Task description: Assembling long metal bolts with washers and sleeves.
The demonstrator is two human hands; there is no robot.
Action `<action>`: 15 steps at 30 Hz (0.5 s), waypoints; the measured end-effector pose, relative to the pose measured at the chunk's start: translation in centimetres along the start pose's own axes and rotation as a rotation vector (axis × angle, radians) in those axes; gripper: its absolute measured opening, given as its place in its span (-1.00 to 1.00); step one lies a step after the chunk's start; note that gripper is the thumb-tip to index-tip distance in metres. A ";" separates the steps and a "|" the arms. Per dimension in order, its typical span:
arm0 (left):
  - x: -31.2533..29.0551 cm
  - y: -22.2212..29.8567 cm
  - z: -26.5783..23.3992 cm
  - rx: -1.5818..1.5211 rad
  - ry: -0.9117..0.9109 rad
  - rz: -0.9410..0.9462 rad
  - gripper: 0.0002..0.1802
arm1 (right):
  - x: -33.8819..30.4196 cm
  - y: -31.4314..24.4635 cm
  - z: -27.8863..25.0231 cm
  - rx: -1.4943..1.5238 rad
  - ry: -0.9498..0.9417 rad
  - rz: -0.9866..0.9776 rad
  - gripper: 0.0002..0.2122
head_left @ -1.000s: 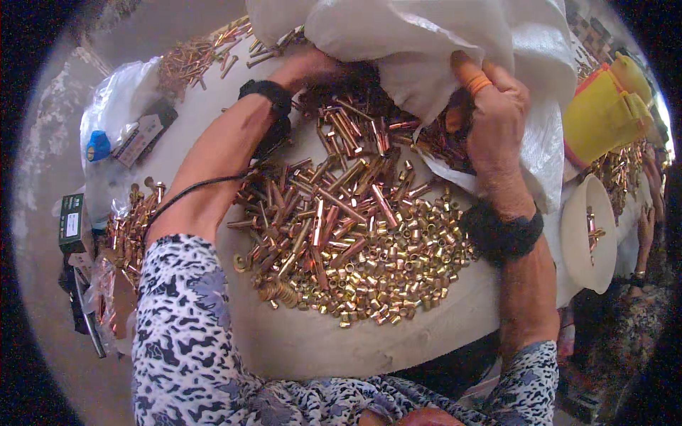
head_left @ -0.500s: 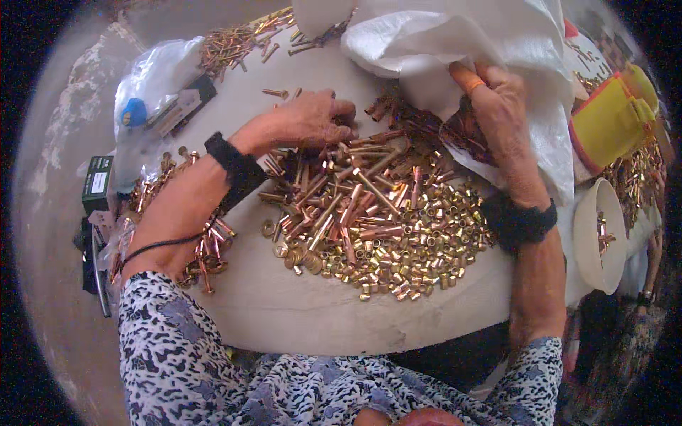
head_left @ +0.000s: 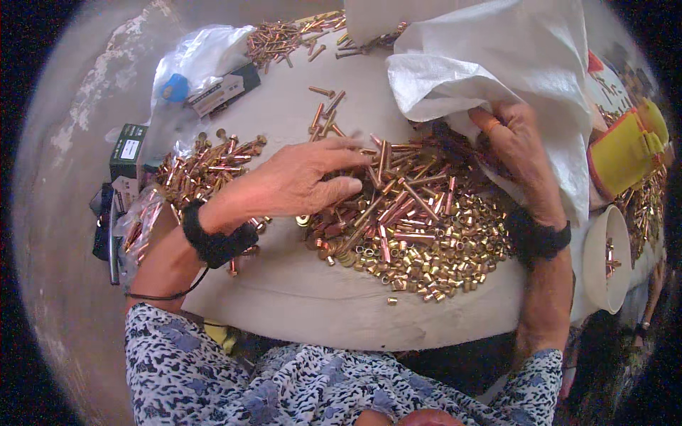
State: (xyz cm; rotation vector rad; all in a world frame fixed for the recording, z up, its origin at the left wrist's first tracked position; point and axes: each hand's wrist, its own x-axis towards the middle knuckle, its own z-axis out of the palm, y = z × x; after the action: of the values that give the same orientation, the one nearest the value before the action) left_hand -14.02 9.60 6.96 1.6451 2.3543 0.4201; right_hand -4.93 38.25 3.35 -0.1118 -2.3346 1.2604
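Observation:
My left hand (head_left: 312,176) hovers over the left side of a pile of brassy bolts (head_left: 391,202), its fingers spread and nothing visible in them. Many small brass-coloured sleeves (head_left: 433,263) lie along the pile's near edge. At the pile's far right, my right hand (head_left: 517,145) is closed on the mouth of a white woven sack (head_left: 490,57), thumb on the outside. Dark bolts show in the shadow of the opening; the fingertips inside are hidden. Several loose bolts (head_left: 327,117) lie just beyond my left hand.
Left of the pile are more bolts (head_left: 213,167), a clear plastic bag (head_left: 206,53) and a small dark box (head_left: 226,91). A green box (head_left: 129,150) stands at the table's left edge. On the right are a cream bowl (head_left: 607,259) with some bolts and a yellow bag (head_left: 624,153).
My left hand has drawn nearer over the pile, and its curled fingers have spread. Bolts beyond it have come into sight. The right hand keeps its hold on the sack. The view has shifted left.

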 end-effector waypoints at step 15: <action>10.5 -16.1 1.6 0.277 0.120 -0.555 -0.30 | 0.6 1.6 -0.4 -0.281 0.005 -0.128 -0.65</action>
State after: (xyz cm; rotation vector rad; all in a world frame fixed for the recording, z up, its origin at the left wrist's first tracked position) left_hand -31.04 14.37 -0.74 0.9960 2.9181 0.0851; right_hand -5.52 39.64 2.45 -0.0565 -2.4592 0.8656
